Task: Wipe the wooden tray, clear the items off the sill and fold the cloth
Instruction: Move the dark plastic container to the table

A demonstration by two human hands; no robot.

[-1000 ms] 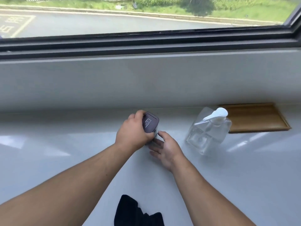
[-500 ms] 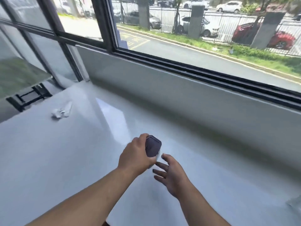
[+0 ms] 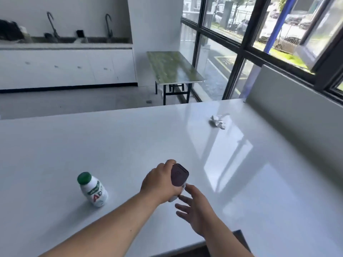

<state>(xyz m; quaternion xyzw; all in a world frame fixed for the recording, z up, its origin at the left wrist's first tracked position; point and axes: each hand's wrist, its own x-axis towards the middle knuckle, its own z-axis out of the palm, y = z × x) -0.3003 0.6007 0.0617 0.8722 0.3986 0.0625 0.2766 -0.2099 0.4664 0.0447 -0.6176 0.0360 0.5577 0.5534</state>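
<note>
My left hand grips a small container with a dark purple lid, held just above the white sill. Just right of and below it, my right hand hovers with fingers spread, holding nothing. A small white bottle with a green cap stands on the sill to the left of my hands. A crumpled white tissue lies farther off near the wall under the window. The wooden tray and the cloth are out of view.
The sill's left end drops to a grey floor. Beyond stand a green-topped table and a counter with sinks and taps. A grey wall and black window frame run along the right.
My view has swung left along the sill; the tray, pump bottle and black cloth have left the frame. The green-capped bottle has come into view. My left hand still holds the purple-lidded container.
</note>
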